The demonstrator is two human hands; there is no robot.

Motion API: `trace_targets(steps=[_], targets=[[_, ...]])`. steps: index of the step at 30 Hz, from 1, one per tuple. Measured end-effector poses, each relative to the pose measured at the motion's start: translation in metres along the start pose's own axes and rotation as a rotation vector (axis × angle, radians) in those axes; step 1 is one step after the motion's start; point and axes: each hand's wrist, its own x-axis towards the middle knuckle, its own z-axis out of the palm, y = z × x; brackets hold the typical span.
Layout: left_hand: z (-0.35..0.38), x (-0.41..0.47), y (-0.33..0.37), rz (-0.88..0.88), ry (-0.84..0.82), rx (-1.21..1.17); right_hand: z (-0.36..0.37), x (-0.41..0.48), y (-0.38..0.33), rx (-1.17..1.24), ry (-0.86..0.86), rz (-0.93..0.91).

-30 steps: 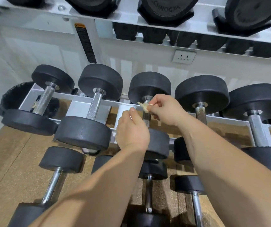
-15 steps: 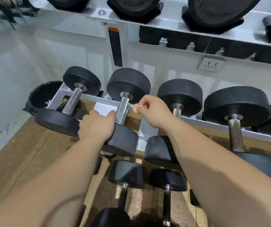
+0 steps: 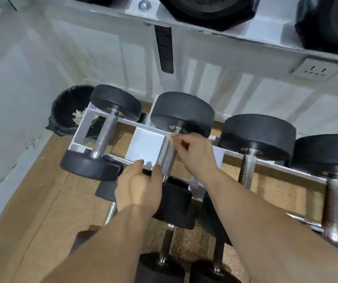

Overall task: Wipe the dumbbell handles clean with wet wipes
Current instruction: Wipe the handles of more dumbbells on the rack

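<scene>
- Head view, starting well left of the left hand: a black bin (image 3: 68,107) holds pale scraps, too small to identify. The end dumbbell (image 3: 104,137) lies untouched on the rack (image 3: 145,144).
- The left hand (image 3: 138,190) has moved one dumbbell leftward within the last second. It now curls over the near head of the second dumbbell (image 3: 176,205), thumb beside the handle (image 3: 168,158), steadying it.
- The right hand (image 3: 194,156) has followed. It pinches the wet wipe (image 3: 173,137) at the top of that handle, just under the far head — whether the wipe touches the metal yet, I cannot tell.
- My reading is that the neighbouring dumbbell (image 3: 247,168), just right of the right hand, is finished. A fresh wiping pass is starting here, with the end one left to do.
- A black-and-orange label (image 3: 165,50) hangs above the hands, its print too blurred to read. The wall socket (image 3: 315,69), far right, shows no legible marking, and no brand is readable on the upper weights.
</scene>
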Motion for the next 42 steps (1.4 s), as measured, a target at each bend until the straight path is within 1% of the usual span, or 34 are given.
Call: trace_targets(steps=[3, 6, 8, 11, 15, 21, 24, 28, 30, 31, 33, 35, 36, 37, 39, 41, 42], targets=[[0.001, 0.002, -0.002, 0.055, 0.0, 0.025, 0.003, -0.01, 0.002, 0.061, -0.051, 0.038], [0.003, 0.004, -0.004, 0.065, -0.027, 0.038, 0.004, -0.019, -0.004, 0.112, -0.113, 0.072], [0.003, 0.004, -0.003, 0.068, -0.026, 0.038, 0.001, -0.016, -0.008, 0.133, -0.14, 0.126], [0.004, 0.004, -0.004, 0.072, -0.021, 0.037, 0.001, -0.007, -0.011, 0.151, -0.058, 0.163], [0.005, 0.005, -0.005, 0.073, -0.022, 0.018, 0.015, -0.014, -0.01, 0.152, 0.074, 0.117], [0.004, 0.004, -0.007, 0.111, -0.003, -0.009, 0.009, -0.011, 0.001, 0.1, 0.094, 0.095], [0.005, 0.002, -0.009, 0.106, 0.024, -0.045, 0.009, -0.009, -0.001, 0.038, 0.082, 0.037], [0.004, -0.001, -0.008, 0.098, 0.028, -0.109, 0.009, -0.017, -0.001, -0.03, -0.106, -0.21], [0.003, -0.001, -0.008, 0.126, 0.039, -0.109, 0.002, -0.006, -0.001, -0.111, -0.154, -0.287], [0.003, -0.002, -0.007, 0.14, 0.041, -0.103, 0.0, 0.002, -0.001, -0.152, -0.138, -0.287], [0.003, 0.0, -0.009, 0.144, 0.035, -0.092, 0.001, 0.014, -0.001, -0.185, -0.045, -0.219], [0.004, 0.002, -0.011, 0.152, 0.024, -0.095, 0.007, 0.008, -0.005, -0.133, 0.037, -0.127], [0.004, 0.003, -0.012, 0.156, 0.02, -0.104, 0.011, 0.0, -0.006, -0.082, 0.034, -0.093], [0.004, 0.003, -0.013, 0.158, 0.017, -0.114, 0.013, -0.009, -0.005, -0.033, -0.009, -0.088], [0.004, 0.004, -0.013, 0.149, 0.012, -0.125, 0.01, -0.023, -0.003, 0.0, -0.182, -0.166], [0.005, 0.004, -0.013, 0.138, 0.018, -0.137, 0.003, -0.019, -0.002, -0.06, -0.324, -0.251], [0.005, 0.004, -0.013, 0.135, 0.024, -0.143, 0.002, -0.011, -0.003, -0.126, -0.327, -0.276]])
